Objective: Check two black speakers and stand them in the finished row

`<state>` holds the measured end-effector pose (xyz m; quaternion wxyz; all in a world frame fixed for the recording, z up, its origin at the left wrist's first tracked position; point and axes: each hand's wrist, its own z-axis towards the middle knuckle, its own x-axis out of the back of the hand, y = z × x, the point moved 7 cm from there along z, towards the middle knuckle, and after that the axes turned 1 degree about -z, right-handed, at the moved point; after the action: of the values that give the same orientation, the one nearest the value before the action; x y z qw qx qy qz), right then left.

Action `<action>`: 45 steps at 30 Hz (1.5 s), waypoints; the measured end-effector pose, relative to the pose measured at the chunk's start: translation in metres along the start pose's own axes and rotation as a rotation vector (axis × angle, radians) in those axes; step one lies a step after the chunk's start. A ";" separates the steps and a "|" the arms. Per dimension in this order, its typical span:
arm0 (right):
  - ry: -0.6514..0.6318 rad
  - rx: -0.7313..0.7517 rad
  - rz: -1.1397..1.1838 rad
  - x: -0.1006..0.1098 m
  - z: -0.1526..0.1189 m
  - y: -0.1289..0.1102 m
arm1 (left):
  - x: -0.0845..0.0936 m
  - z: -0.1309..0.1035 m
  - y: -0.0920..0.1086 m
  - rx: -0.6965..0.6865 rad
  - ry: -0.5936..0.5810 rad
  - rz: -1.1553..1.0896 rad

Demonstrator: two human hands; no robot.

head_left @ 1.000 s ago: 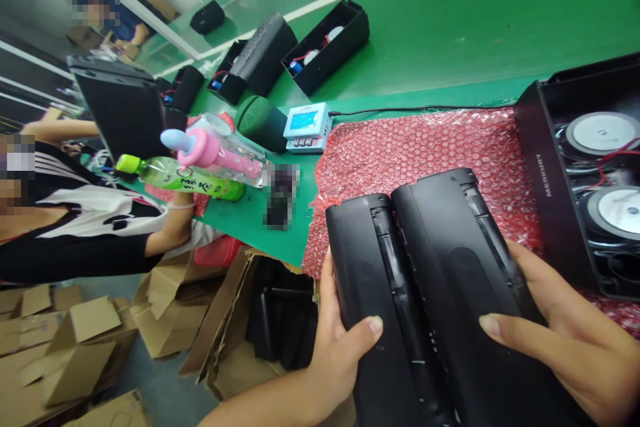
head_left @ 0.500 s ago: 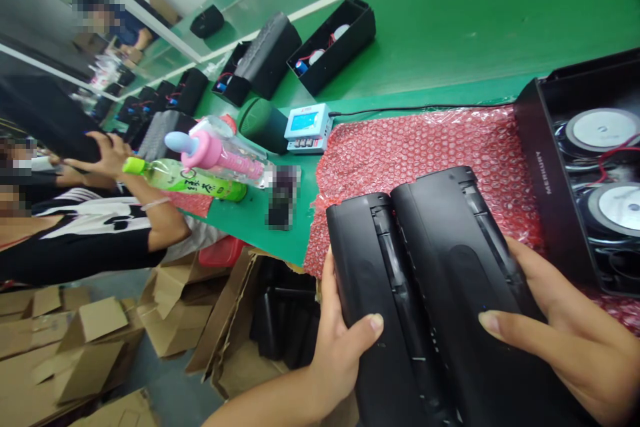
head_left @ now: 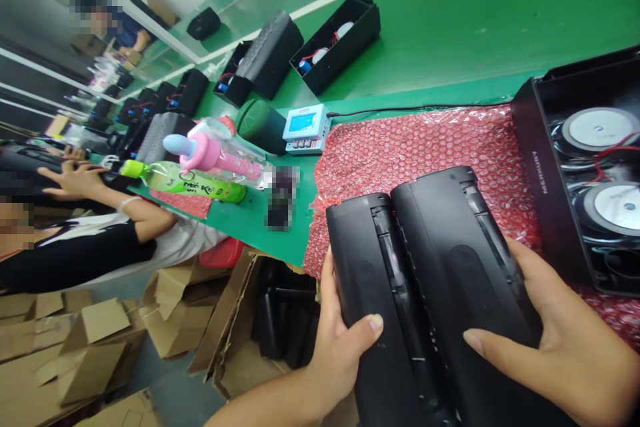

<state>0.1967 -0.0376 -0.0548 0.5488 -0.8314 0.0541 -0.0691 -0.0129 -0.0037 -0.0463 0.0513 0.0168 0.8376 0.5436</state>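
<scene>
The 2 long black plastic shells (head_left: 425,287) lie side by side, long axes running from lower centre toward upper right, the left hand (head_left: 340,340) clasping the left shell's near end and the right hand (head_left: 555,347) the right one's.

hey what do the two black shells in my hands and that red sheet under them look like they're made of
The two black shells, held by the left hand and right hand, look like moulded plastic with a matt, faintly sheened finish; ribs and clip slots run along their edges. The red sheet looks like bubble wrap: thin translucent film covered in rows of small glossy bubbles, crinkled at its edges.
</scene>
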 end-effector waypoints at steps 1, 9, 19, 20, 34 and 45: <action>-0.016 0.035 -0.036 0.001 0.002 0.001 | 0.000 0.000 0.001 -0.006 0.008 0.008; -0.061 0.180 -0.171 0.002 0.003 -0.001 | 0.000 0.001 0.000 -0.010 0.005 0.022; 0.000 0.068 -0.065 0.001 0.001 0.000 | 0.003 -0.001 -0.001 -0.005 0.033 0.022; 0.001 0.068 -0.055 0.001 0.001 -0.001 | 0.003 -0.001 -0.001 -0.002 0.030 0.020; -0.022 0.079 -0.103 0.000 0.002 -0.004 | 0.003 0.001 0.001 -0.047 0.016 0.063; 0.029 0.106 -0.121 0.002 0.003 -0.002 | 0.004 0.000 0.002 -0.058 0.043 0.075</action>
<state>0.1988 -0.0347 -0.0536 0.5860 -0.8018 0.0083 -0.1170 -0.0170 -0.0025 -0.0447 0.0137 0.0350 0.8211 0.5695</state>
